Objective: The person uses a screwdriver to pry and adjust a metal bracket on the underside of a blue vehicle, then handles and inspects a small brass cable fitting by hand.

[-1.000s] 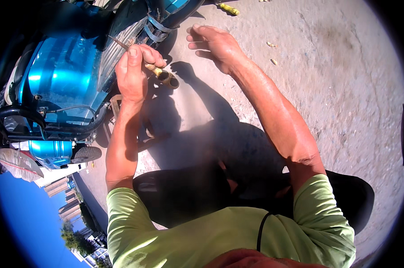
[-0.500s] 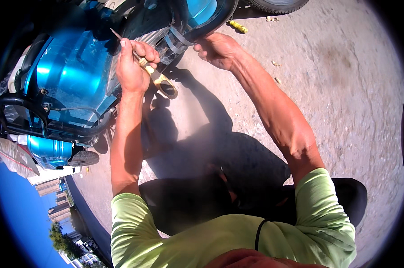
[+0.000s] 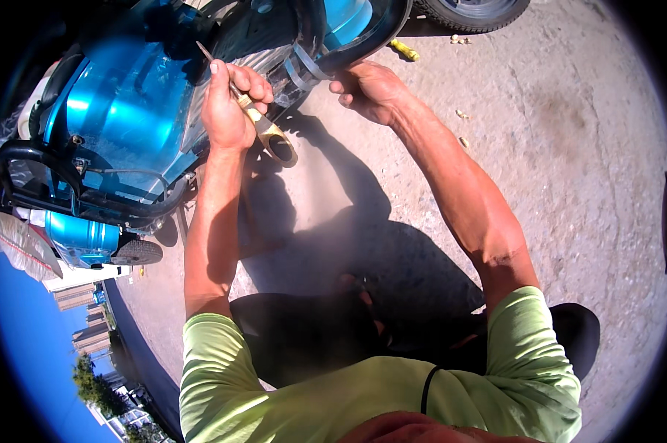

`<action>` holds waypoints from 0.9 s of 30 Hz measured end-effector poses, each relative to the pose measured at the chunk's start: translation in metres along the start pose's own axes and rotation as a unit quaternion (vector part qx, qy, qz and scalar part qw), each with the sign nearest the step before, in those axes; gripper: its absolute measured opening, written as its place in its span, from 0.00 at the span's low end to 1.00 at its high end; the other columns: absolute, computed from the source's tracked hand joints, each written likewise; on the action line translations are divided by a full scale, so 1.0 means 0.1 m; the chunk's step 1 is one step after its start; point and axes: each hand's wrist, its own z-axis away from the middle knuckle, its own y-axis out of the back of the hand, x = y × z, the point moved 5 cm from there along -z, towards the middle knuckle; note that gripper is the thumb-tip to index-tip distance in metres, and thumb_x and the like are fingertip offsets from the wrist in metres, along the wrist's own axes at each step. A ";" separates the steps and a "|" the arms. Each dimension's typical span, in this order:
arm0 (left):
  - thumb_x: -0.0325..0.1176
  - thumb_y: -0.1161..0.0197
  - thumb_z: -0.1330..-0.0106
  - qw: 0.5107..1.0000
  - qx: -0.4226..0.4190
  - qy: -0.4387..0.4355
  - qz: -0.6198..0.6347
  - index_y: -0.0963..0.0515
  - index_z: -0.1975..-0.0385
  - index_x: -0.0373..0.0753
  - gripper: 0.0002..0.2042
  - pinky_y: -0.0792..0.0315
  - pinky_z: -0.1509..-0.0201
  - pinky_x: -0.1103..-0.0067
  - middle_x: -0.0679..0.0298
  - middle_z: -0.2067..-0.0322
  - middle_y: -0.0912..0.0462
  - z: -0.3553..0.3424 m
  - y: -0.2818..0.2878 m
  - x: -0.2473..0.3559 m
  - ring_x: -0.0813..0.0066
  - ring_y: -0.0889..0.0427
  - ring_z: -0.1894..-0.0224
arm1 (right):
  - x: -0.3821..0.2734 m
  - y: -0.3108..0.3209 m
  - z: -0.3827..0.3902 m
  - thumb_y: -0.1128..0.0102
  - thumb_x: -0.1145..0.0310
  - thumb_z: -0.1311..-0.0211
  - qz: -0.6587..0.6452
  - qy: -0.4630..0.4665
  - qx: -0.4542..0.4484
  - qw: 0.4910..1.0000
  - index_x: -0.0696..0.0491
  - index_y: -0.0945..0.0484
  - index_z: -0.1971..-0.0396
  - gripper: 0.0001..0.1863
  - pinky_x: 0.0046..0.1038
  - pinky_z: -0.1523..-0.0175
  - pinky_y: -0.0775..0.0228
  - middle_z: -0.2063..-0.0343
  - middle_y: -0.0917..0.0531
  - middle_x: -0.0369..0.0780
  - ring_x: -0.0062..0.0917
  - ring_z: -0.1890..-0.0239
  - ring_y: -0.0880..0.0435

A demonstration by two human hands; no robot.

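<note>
My left hand [image 3: 226, 114] is closed round a slim pointed tool [image 3: 277, 144]. Its thin tip sticks up past my thumb, and its pale yellow end widens to a dark oval at the other side of my fist. To the right, my right hand [image 3: 374, 92] has curled fingers at the underside of a thick black tube [image 3: 367, 50] of a blue vehicle; what its fingertips hold, if anything, is hidden. Just left of those fingertips, two grey bands [image 3: 310, 60] wrap round the tube and the part beside it.
The vehicle's glossy blue panel [image 3: 123, 111] and black bars [image 3: 38, 159] stand at the left. A yellow-handled object [image 3: 405, 50] lies on the concrete by a tyre [image 3: 474, 16]. Small pale bits [image 3: 462, 114] are scattered nearby. Another blue vehicle [image 3: 83, 235] is farther left.
The view has shifted slightly, so the vehicle and both hands appear a little to the right and lower. Both hands keep much the same pose, the left still gripping the pointed tool.
</note>
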 end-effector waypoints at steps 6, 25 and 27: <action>0.51 0.58 0.21 0.997 -0.005 -0.019 -0.074 0.31 0.73 0.39 0.23 0.28 0.69 0.76 0.57 0.76 0.25 0.10 -0.07 0.05 0.65 0.23 0.73 | 0.03 -0.04 0.05 0.48 0.67 0.28 -0.011 0.017 0.003 1.000 0.52 0.25 0.58 0.06 0.15 0.72 0.38 0.67 0.23 0.30 0.12 0.72 0.27; 0.54 0.45 0.28 0.943 -0.083 0.279 -0.163 0.24 0.67 0.35 0.23 0.25 0.65 0.73 0.60 0.72 0.22 0.69 -0.75 -0.93 0.69 0.19 0.68 | 1.15 -0.07 1.68 0.51 0.46 0.27 0.067 -0.020 0.143 0.987 0.55 0.26 0.49 0.25 0.19 0.72 0.39 0.75 0.24 0.32 0.15 0.78 0.29; 0.53 0.44 0.28 0.943 -0.071 0.285 -0.157 0.25 0.66 0.36 0.22 0.25 0.65 0.74 0.60 0.72 0.22 0.68 -0.74 -0.94 0.70 0.20 0.68 | 1.11 -0.07 1.67 0.52 0.46 0.27 0.076 -0.013 0.150 0.986 0.55 0.25 0.51 0.25 0.18 0.72 0.40 0.75 0.24 0.32 0.15 0.79 0.30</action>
